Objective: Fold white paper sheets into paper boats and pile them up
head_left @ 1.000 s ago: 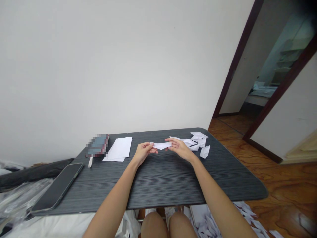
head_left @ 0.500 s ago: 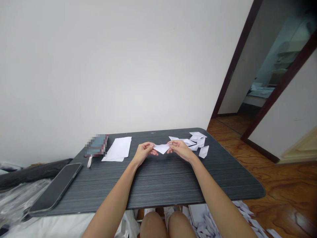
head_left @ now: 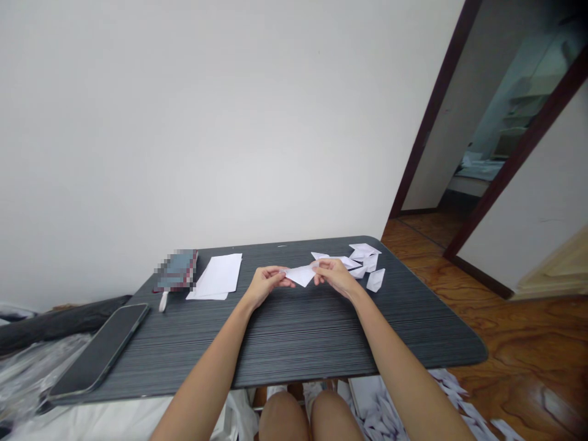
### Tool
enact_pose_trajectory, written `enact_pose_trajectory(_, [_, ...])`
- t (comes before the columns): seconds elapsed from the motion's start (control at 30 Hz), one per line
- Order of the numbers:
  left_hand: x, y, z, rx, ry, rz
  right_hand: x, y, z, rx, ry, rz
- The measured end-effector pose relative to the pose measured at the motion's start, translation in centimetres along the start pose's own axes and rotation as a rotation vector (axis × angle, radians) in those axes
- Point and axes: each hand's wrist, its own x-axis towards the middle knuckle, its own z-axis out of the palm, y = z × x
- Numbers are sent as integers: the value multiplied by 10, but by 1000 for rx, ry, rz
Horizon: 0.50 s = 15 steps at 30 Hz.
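A small piece of folded white paper (head_left: 302, 275) is stretched between my two hands above the dark table (head_left: 303, 349). Its lower edge comes to a point facing me. My left hand (head_left: 267, 284) pinches the left end between thumb and fingers. At the opposite end, my right hand (head_left: 334, 274) grips the paper the same way. Several folded white paper pieces (head_left: 365, 250) lie just beyond and to the right of my right hand, one (head_left: 376, 280) slightly apart. Left of my left hand rests a stack of flat white sheets (head_left: 217, 274).
A phone (head_left: 101, 349) lies at the table's left edge, below a partly pixelated book-like object (head_left: 178, 269) with a white strap. More folded papers (head_left: 383, 416) are piled under the table's front and on the wooden floor (head_left: 528, 349). A white wall (head_left: 229, 135) stands behind.
The folded paper has tilted a little, its right end now higher than its left. Both hands keep their hold. The whole view has shifted slightly.
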Motion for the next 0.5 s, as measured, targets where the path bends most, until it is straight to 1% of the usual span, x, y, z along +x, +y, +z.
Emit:
enact_pose_trajectory(0.07, [1,-1,-1,25,54,-16,-1,-2,1,36,-22,16])
enact_pose_trajectory(0.13, [2,-2,-2,26,109,2,-3,-5,2,88,-63,34])
enact_pose_trajectory(0.27, [3,-1,-2,-37,169,40,-6,-9,1,161,-114,32])
enact_pose_trajectory(0.37, [1,2,-1,-101,183,49,-6,-10,2,143,-92,-5])
enact_pose_trajectory(0.5, [-1,6,4,-141,135,74,-2,-8,5,131,26,-67])
